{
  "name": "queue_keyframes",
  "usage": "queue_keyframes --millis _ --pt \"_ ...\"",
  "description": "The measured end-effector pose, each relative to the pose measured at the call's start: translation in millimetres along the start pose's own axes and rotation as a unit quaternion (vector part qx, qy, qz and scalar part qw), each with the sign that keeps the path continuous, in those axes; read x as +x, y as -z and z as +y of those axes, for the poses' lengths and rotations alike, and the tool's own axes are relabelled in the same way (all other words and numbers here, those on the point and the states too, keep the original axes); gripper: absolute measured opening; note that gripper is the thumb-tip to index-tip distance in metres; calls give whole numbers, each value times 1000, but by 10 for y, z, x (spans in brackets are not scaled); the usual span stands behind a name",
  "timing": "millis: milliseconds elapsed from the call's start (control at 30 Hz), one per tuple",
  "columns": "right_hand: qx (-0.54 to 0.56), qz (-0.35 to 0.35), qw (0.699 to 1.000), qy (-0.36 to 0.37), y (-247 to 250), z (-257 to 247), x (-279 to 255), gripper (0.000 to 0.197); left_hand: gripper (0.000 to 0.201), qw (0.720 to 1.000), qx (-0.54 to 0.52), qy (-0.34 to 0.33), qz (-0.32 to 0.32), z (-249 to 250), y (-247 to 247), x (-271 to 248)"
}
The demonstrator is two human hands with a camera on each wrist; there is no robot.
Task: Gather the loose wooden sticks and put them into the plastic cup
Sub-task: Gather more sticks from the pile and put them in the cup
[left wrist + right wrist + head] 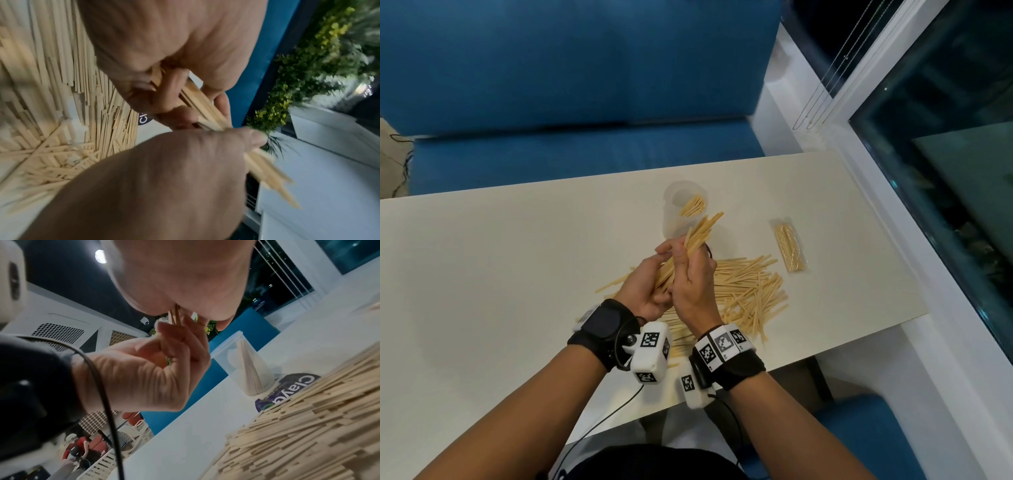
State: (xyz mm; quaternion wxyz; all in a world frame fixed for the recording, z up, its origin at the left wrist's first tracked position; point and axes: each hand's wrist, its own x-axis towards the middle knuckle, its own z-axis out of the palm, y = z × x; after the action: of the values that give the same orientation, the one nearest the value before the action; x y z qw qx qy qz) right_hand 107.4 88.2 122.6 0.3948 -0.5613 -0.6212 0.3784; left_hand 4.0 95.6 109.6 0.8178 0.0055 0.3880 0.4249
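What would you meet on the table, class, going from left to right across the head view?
Left hand → right hand, both gripping one bundle of sticks → loose stick pile → sealed packet of sticks.

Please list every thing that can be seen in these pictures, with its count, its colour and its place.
bundle of sticks: one, pale wood, in the grip of both hands, above the pile
pile of loose sticks: many, pale wood, on the table under the hands
plastic cup: one, clear, upright behind the hands, some sticks inside
packet of sticks: one, clear wrap, right of the cup
dark round label: one, at the foot of the cup
table: one, cream
sofa: one, blue, behind the table
left hand: holds the bundle
right hand: holds the bundle
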Motion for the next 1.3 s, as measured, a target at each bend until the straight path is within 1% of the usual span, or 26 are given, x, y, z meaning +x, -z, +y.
queue_keyframes --millis 67,133,200,267,367,433,467,533,600,633,667,733,767,833,867,900,933,967,1000,1067,1100,1133,1167,1200,1233,1300 --pt "-21 -5 1000 18 6 -23 -12 37 24 999 33 -9 22 -19 -32 -26" --pt "-24 -13 1000 5 22 -35 9 35 25 998 49 -22 22 -29 -31 -27" --pt "-35 -26 999 -5 40 12 35 32 30 997 63 -38 38 -26 24 12" --pt "-22 -31 999 -9 62 35 49 31 33 994 87 -41 53 -4 65 23" --pt "6 -25 999 -22 74 59 52 33 36 981 176 -41 70 16 74 -7" --pt "0 -30 999 -28 82 61 62 38 47 969 227 -47 82 17 76 -11" --pt "-5 -36 999 -30 94 72 73 40 52 968 233 -50 82 17 78 -13" --pt "-5 -49 998 -33 129 57 82 33 53 972 214 -55 84 10 87 -11" --pt "22 -73 996 -50 174 26 100 22 42 977 187 -59 87 4 92 -22" --pt "37 -89 993 -63 205 12 116 19 37 979 178 -58 85 -3 92 -32" --pt "49 -105 991 -72 246 -9 132 19 37 979 175 -57 85 -11 98 -39" --pt "69 -122 987 -77 353 -82 165 35 47 978 179 -53 89 -27 121 -35" --pt "81 -117 987 -70 421 -142 181 42 48 978 180 -51 92 -29 129 -34" --pt "91 -58 994 -25 573 -286 220 47 44 975 192 -52 97 -28 136 -34" --pt "77 -18 997 10 647 -357 245 44 42 973 203 -56 98 -28 133 -34" --pt "51 6 998 43 700 -413 273 39 42 970 215 -61 99 -32 121 -35" --pt "12 2 998 68 723 -476 295 34 42 966 227 -66 101 -40 108 -40" --pt "-39 -29 995 83 719 -515 316 29 42 963 237 -70 105 -48 94 -37" --pt "-101 -79 988 89 696 -531 322 27 42 960 245 -75 111 -55 79 -40" --pt "-236 -184 950 88 633 -513 306 31 42 955 256 -84 127 -61 55 -47" --pt "-283 -221 930 79 620 -499 300 30 41 952 260 -85 134 -62 49 -49" --pt "-299 -245 921 60 618 -492 307 26 41 951 265 -84 140 -59 56 -58" --pt "-286 -255 923 34 634 -492 315 22 40 949 268 -81 142 -63 66 -72" --pt "-258 -254 932 8 653 -500 316 20 39 949 270 -80 142 -67 78 -87" --pt "-228 -238 944 -14 671 -517 314 20 38 949 270 -83 142 -68 81 -99" --pt "-186 -176 966 -40 663 -526 306 26 36 949 259 -94 155 -60 71 -104"
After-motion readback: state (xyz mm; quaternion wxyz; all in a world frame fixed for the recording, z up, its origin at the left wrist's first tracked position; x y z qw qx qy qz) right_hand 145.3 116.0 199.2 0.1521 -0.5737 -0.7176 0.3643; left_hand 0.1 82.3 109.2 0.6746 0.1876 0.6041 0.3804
